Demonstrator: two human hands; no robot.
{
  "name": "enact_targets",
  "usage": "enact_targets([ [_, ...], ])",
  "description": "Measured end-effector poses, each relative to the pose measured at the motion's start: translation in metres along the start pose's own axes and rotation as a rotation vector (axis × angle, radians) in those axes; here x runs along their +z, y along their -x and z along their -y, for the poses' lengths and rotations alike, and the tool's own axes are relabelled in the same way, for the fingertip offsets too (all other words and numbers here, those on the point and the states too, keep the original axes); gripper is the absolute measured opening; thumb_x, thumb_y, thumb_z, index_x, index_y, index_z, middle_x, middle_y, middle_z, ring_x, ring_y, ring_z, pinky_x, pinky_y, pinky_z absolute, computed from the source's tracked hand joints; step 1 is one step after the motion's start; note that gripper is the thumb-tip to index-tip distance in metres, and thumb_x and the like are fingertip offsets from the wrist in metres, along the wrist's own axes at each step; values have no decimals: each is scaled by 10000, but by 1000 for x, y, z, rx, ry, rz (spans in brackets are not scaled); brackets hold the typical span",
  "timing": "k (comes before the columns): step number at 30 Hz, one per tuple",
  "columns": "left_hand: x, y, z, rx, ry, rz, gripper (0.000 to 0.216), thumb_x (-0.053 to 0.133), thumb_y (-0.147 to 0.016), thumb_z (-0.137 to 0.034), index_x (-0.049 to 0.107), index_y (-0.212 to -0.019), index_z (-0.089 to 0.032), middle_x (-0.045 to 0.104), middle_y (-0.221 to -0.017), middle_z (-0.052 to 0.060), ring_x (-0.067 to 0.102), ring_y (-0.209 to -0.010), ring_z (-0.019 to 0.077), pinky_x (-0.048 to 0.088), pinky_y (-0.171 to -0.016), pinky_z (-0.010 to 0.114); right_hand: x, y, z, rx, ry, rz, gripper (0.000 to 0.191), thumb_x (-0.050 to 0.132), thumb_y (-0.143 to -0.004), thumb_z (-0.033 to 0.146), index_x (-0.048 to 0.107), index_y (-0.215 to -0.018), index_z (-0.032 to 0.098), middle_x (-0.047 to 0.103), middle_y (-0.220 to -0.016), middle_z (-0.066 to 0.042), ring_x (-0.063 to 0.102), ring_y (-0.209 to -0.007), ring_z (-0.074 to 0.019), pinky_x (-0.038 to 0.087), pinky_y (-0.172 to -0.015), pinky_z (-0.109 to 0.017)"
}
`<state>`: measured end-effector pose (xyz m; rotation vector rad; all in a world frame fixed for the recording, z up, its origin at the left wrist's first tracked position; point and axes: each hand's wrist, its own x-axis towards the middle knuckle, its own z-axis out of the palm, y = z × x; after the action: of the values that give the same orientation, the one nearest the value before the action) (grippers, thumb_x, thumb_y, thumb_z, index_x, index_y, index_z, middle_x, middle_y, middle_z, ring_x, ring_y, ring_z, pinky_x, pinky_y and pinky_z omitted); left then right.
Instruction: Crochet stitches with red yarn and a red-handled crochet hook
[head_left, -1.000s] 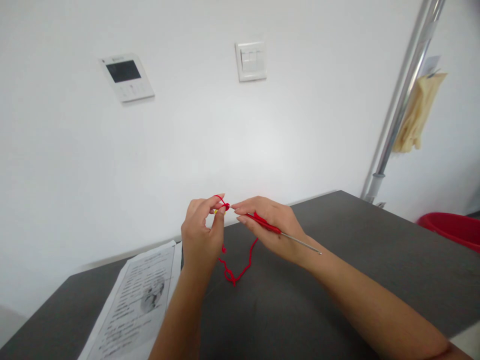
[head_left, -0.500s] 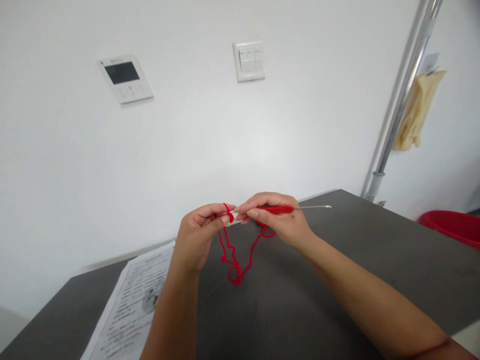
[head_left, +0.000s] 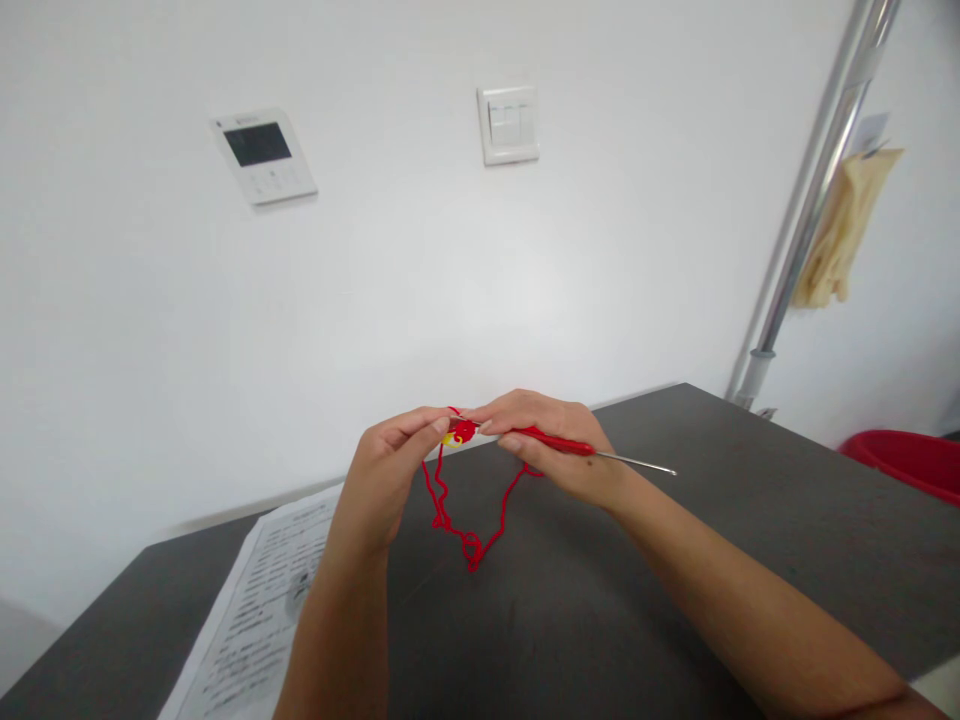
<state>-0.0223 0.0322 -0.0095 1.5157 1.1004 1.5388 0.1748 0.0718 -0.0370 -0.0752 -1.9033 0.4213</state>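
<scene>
My left hand (head_left: 390, 465) pinches a small red and yellow crochet piece (head_left: 460, 433) between thumb and forefinger, raised above the dark table (head_left: 675, 560). My right hand (head_left: 559, 445) is closed around a crochet hook (head_left: 592, 452) with a red grip and a metal shaft that points out to the right; its working tip meets the piece. Red yarn (head_left: 469, 530) hangs in a loop from both hands down toward the tabletop.
A printed sheet of paper (head_left: 255, 620) lies on the table to the left of my left arm. A red basin (head_left: 907, 460) sits at the far right. A metal pole (head_left: 810, 200) with a beige cloth (head_left: 844, 235) stands by the wall, which carries a switch (head_left: 508, 123) and a panel (head_left: 262, 155).
The hook's metal end has dipped from level to pointing slightly down and right. My left hand's pinch now shows the red and yellow piece. The yarn loop hangs much as before.
</scene>
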Motion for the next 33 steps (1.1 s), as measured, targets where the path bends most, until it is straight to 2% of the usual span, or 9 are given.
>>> enact_targets([
  [3, 0, -1, 1, 26, -81, -17, 179, 738, -815, -351, 836, -845, -205, 832, -912, 77, 740, -973, 275, 523, -984, 424, 3, 1, 0, 1, -37, -7, 190, 569, -1031, 257, 735, -1115, 217, 772, -1161, -93, 715, -1157, -186, 589, -998, -356],
  [7, 4, 3, -5, -43, 57, 8, 245, 774, -760, -378, 835, -888, -179, 826, -888, 98, 745, -960, 284, 512, -1006, 448, 5, 0, 0, -35, -20, -33, 176, 576, -1027, 257, 730, -1102, 219, 773, -1152, -97, 718, -1126, -180, 594, -974, -349],
  [10, 8, 7, -10, -74, 112, -4, 330, 854, -658, -297, 828, -965, -178, 812, -811, 78, 749, -904, 264, 537, -962, 435, 5, -1, 0, -67, 27, -40, 165, 567, -1029, 243, 720, -1090, 228, 777, -1140, -89, 712, -1114, -171, 596, -957, -344],
  [13, 11, 8, -12, -78, 98, -2, 404, 865, -626, -256, 820, -1019, -175, 790, -747, 54, 743, -821, 238, 566, -890, 418, 5, -2, -1, -107, 57, -33, 149, 576, -1023, 217, 714, -1079, 223, 782, -1119, -86, 710, -1093, -161, 589, -958, -337],
  [19, 10, 10, -15, -68, 111, -11, 357, 848, -638, -207, 831, -995, -207, 770, -735, 18, 703, -744, 161, 551, -814, 320, 7, -2, -2, -106, 41, -81, 135, 595, -1015, 230, 722, -1063, 226, 795, -1066, -86, 725, -1043, -170, 605, -914, -338],
  [27, 11, 12, -13, -58, 167, -2, 245, 820, -683, -223, 846, -927, -235, 749, -700, 2, 685, -739, 142, 521, -804, 279, 5, -3, -2, -135, 39, -64, 133, 594, -1014, 202, 720, -1058, 203, 795, -1059, -99, 718, -1052, -164, 593, -923, -322],
  [33, 12, 12, -10, -36, 66, 4, 399, 856, -668, -209, 817, -1065, -201, 721, -720, -7, 660, -737, 143, 532, -773, 289, 11, -3, -2, -200, 115, -66, 111, 607, -995, 156, 703, -1036, 196, 790, -1023, -80, 720, -1004, -164, 580, -922, -307],
])
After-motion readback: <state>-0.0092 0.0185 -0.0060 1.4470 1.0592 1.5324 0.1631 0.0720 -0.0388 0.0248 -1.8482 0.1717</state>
